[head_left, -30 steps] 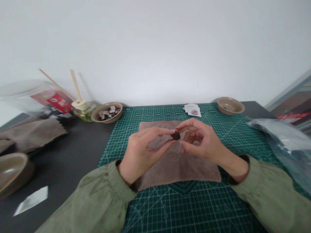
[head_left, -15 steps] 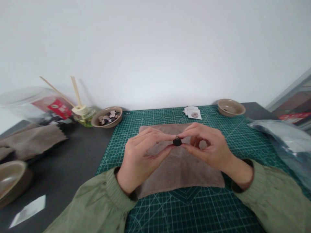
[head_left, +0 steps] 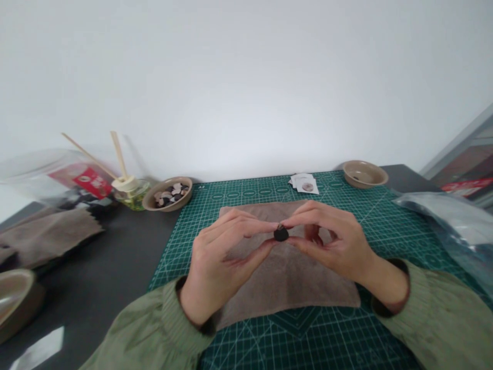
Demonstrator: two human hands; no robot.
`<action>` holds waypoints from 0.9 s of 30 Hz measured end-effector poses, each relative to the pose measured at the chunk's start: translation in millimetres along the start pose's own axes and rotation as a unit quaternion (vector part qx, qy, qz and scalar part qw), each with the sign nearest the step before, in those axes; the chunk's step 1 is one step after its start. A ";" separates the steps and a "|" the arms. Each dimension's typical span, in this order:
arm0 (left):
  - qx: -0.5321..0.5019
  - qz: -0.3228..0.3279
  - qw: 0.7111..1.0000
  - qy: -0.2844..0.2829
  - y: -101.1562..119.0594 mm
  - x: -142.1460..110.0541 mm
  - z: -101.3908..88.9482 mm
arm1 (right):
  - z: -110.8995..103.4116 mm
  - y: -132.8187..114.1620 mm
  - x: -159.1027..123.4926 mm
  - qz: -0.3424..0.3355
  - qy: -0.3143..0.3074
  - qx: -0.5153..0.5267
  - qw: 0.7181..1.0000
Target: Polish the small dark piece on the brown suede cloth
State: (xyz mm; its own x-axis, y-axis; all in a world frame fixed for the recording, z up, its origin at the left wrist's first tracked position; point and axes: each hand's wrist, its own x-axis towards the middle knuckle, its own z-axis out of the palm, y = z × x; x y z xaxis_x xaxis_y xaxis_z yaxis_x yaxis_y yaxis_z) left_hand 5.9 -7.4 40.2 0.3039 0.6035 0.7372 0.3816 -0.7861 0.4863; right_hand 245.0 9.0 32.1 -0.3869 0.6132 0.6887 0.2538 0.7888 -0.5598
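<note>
A small dark round piece is pinched between the fingertips of both hands, held above a brown cloth that lies on a green cutting mat. My left hand grips it from the left with thumb and forefinger. My right hand grips it from the right, the other fingers curled. Both arms wear green sleeves.
A tan bowl with several dark and pale pieces stands at the back left beside a reed diffuser. Another tan bowl sits at the back right, small white packets near it. A plastic bag lies right; a cloth and bowl left.
Both hands have sunk slightly in view and come closer to me, still pinching the dark piece; the camera tilted up a little. The piece has turned slightly between the fingers.
</note>
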 end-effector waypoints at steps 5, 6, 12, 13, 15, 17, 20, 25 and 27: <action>0.003 0.020 1.000 0.012 -2.4 -1.3 0.9 | 1.6 3.8 -1.7 -0.027 0.016 0.005 1.000; 0.007 0.019 1.000 0.016 -3.1 -1.7 1.1 | 1.7 4.3 -2.0 -0.026 0.017 0.005 0.999; 0.003 0.025 1.000 0.015 -3.5 -0.1 1.6 | 1.0 1.9 -1.7 -0.023 0.022 -0.005 0.999; -0.001 0.028 1.000 0.013 -3.3 0.4 1.6 | 0.9 1.4 -1.5 -0.023 0.022 -0.005 0.999; -0.007 0.031 0.999 0.012 -2.7 0.6 1.4 | 0.7 0.6 -1.2 -0.024 0.021 -0.005 0.999; -0.013 0.031 0.999 0.014 -2.0 -0.1 1.3 | 0.7 0.4 -1.0 -0.026 0.019 -0.004 0.999; -0.020 0.029 0.999 0.017 -1.4 -1.5 1.2 | 1.0 0.4 -0.7 -0.029 0.022 -0.007 0.999; -0.021 0.022 0.999 0.012 -1.8 -1.8 1.4 | 1.3 1.2 -0.7 -0.021 0.014 0.005 1.000; -0.015 0.021 1.000 0.010 -1.8 -1.9 1.1 | 1.5 2.1 -1.1 -0.021 0.005 0.012 1.000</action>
State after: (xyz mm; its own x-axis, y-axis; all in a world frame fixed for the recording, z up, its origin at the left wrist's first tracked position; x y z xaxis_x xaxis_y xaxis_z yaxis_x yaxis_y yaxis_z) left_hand 5.5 -7.1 37.4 0.3006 0.5679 0.7662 0.3422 -0.8141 0.4692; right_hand 244.6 10.0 29.4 -0.3884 0.5805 0.7156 0.2158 0.8123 -0.5419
